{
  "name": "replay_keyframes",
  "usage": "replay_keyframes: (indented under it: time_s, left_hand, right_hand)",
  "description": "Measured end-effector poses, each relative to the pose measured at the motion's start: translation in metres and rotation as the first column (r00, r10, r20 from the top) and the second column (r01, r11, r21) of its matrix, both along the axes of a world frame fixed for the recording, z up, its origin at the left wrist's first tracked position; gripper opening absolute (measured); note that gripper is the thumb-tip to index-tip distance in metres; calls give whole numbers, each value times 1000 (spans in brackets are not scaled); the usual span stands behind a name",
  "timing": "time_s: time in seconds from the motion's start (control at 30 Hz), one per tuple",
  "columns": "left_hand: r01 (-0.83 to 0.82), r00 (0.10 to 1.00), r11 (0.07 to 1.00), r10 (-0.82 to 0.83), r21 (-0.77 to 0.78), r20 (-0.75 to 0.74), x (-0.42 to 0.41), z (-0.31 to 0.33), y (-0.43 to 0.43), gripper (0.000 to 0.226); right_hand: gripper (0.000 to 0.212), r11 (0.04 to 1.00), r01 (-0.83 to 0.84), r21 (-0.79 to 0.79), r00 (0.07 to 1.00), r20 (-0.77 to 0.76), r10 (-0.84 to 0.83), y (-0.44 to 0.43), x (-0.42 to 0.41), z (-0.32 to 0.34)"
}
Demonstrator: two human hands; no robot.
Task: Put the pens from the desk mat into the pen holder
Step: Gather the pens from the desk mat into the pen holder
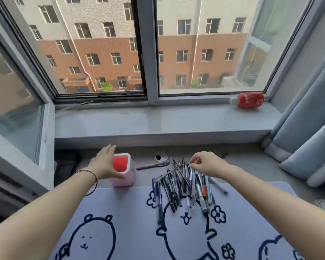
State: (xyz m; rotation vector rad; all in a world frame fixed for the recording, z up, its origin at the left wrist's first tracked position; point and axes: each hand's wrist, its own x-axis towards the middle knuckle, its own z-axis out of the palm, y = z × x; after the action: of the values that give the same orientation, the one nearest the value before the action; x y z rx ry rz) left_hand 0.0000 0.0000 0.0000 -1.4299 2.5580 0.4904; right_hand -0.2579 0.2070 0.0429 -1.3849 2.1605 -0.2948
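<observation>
A pink pen holder (124,180) with a white rim and red inside stands on the desk just beyond the far edge of the desk mat (131,212), a pale blue mat with bear drawings. My left hand (103,163) lies against the holder's left side, fingers stretched out and thumb across its front. Several pens (178,186), mostly black and clear, lie heaped on the mat's far right part. My right hand (204,164) hovers over the far end of the heap, thumb and fingertips pinched on the top of a pen.
One dark pen (152,165) lies on the bare desk between holder and heap, near a small black round object (159,157). A wide windowsill (158,121) carries a red bottle (250,100) lying on its side. Blue curtains (308,137) hang at the right; a dark bag (66,166) sits left.
</observation>
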Motion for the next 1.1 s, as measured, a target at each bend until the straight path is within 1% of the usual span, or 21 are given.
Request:
replay_keyframes:
  time_s: [0.1,0.13,0.2,0.23,0.3,0.4,0.47,0.57,0.63,0.67,0.7,0.73,0.77,0.8,0.87,0.93,0.97,1.0,1.03,1.1]
  left_hand:
    - [9,998,998,-12,68,55,3,-9,-15,124]
    - [-8,1000,995,5,104,30,2,-10,-18,120]
    - [-16,998,986,25,165,-52,0,-13,-15,108]
    - [-16,994,985,34,171,-107,-1,-14,-13,102]
    - [-37,972,993,62,111,-227,0,-10,-2,95]
    - [-123,892,991,132,49,-432,2,-2,34,92]
    - [-168,840,985,164,39,-517,4,4,63,93]
    - [-230,769,965,261,128,-584,13,3,104,95]
    - [-274,726,940,342,205,-596,20,-1,125,97]
    - [-291,705,925,380,244,-599,22,-3,133,96]
    - [-298,691,914,406,277,-598,24,-6,140,96]
    - [-296,687,909,417,295,-596,26,-8,145,95]
    - [-293,688,906,421,304,-592,27,-10,148,95]
    - [-290,690,905,422,310,-588,27,-11,150,95]
    - [-283,701,909,413,305,-581,26,-11,151,96]
    - [-279,711,916,400,290,-578,24,-10,151,95]
    - [-270,718,920,390,285,-577,22,-9,152,94]
    - [-256,726,926,374,278,-577,20,-8,154,94]
    - [-236,736,934,352,269,-578,17,-7,155,94]
    - [-184,756,954,290,235,-587,12,-6,159,95]
  right_hand:
    - [28,997,18,71,999,-33,-15,2,0,-17]
    - [28,996,20,82,999,-34,-17,3,0,-23]
    - [27,996,39,86,999,-26,-37,0,0,-37]
    - [27,995,59,84,998,-26,-57,-5,0,-43]
    - [27,993,94,65,995,-41,-92,-16,2,-57]
    - [27,995,96,40,988,-128,-90,-39,13,-78]
    - [27,994,86,61,973,-221,-71,-54,24,-92]
    - [29,987,113,113,934,-352,-67,-66,41,-113]
    - [36,985,124,122,911,-407,-64,-67,46,-124]
    - [36,986,119,114,907,-416,-61,-66,47,-128]
    - [32,988,129,86,914,-396,-85,-64,47,-129]
    - [29,987,158,29,930,-339,-139,-62,44,-130]
    - [29,979,200,-50,947,-248,-206,-60,41,-128]
    - [31,962,241,-127,959,-121,-256,-58,38,-124]
    - [33,923,289,-253,955,145,-259,-52,32,-109]
    - [33,877,319,-361,924,324,-202,-43,28,-80]
    - [34,866,328,-377,907,383,-176,-36,27,-61]
    - [33,877,309,-368,897,419,-140,-27,26,-42]
    - [31,907,251,-337,897,435,-86,-18,26,-21]
    - [29,974,35,-223,912,406,61,1,30,21]
